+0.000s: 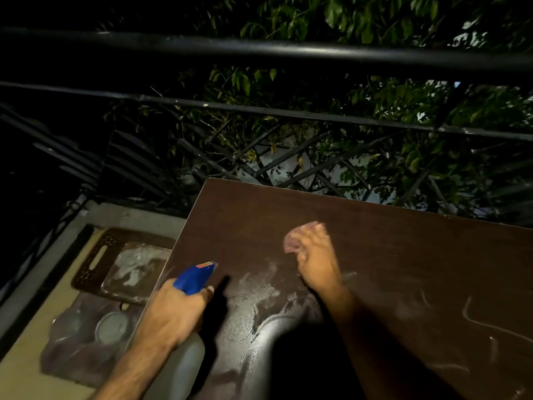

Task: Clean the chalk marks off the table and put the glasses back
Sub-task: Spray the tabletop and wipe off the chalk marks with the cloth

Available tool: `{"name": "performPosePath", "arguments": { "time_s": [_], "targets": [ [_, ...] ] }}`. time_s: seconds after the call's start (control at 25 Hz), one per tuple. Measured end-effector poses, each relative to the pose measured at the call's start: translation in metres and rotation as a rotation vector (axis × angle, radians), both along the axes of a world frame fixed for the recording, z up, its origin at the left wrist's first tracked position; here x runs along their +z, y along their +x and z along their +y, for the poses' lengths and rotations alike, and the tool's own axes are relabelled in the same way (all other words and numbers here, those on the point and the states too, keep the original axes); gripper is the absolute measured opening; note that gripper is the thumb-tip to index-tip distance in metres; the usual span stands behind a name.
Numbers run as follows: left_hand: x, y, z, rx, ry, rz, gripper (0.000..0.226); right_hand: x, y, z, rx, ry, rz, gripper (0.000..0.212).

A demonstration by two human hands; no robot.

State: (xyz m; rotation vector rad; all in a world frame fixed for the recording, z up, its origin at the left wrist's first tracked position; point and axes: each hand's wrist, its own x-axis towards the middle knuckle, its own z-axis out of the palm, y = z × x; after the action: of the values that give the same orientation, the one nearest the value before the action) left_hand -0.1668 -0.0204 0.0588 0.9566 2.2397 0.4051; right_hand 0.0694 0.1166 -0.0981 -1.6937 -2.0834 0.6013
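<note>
Left hand (pixel 178 310) grips the spray bottle (pixel 196 277); right hand (pixel 315 259) presses a pink cloth (pixel 297 236) mid-frame. Best wipe firmly toward those lower-right chalk marks (pixel 484 324).

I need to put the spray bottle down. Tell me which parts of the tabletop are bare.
The far strip of the table between the railing-side edge and the pink cloth under the right hand looks bare, as does the far right corner. The near middle is busy: wet patch, spray bottle in the left hand. Chalk marks cover the near right.
</note>
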Motion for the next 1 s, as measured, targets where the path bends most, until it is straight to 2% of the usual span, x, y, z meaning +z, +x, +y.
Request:
{"name": "performPosePath", "arguments": {
  "time_s": [0.08,0.2,0.32,0.4,0.52,0.6,0.68,0.76,0.84,0.92,1.0],
  "targets": [
    [-0.001,-0.003,-0.01,0.031,0.008,-0.013,0.019,-0.006,-0.041,-0.04,0.234,0.012,0.02,0.059],
    [-0.002,-0.011,-0.021,0.091,0.024,0.009,0.013,-0.005,-0.091,-0.116,0.619,0.085,0.0,0.054],
    [-0.004,-0.021,-0.032,0.139,0.009,0.023,0.022,-0.01,-0.097,-0.125,0.852,0.136,-0.065,0.054],
    [-0.004,-0.026,-0.038,0.151,0.014,0.023,0.026,-0.013,-0.092,-0.082,0.772,0.164,-0.08,0.054],
    [-0.005,-0.033,-0.047,0.158,0.034,0.005,0.025,-0.009,-0.076,-0.011,0.443,0.1,-0.053,0.05],
    [-0.007,-0.039,-0.054,0.158,0.031,0.017,0.025,0.0,-0.073,-0.009,0.266,0.047,-0.067,0.051],
    [-0.009,-0.046,-0.062,0.157,0.027,0.015,0.028,0.004,-0.088,-0.043,0.201,0.006,-0.058,0.053],
    [-0.011,-0.052,-0.068,0.161,0.029,-0.015,0.043,-0.007,-0.099,-0.095,0.332,-0.009,-0.057,0.055],
    [-0.012,-0.061,-0.075,0.188,0.006,-0.042,0.054,-0.024,-0.107,-0.15,0.616,0.054,-0.051,0.049],
    [-0.011,-0.068,-0.079,0.186,-0.026,-0.043,0.051,-0.03,-0.11,-0.175,0.814,0.146,-0.08,0.041],
    [-0.01,-0.073,-0.08,0.196,-0.034,-0.048,0.035,-0.015,-0.121,-0.15,0.912,0.178,-0.009,0.039]
  ]
}}
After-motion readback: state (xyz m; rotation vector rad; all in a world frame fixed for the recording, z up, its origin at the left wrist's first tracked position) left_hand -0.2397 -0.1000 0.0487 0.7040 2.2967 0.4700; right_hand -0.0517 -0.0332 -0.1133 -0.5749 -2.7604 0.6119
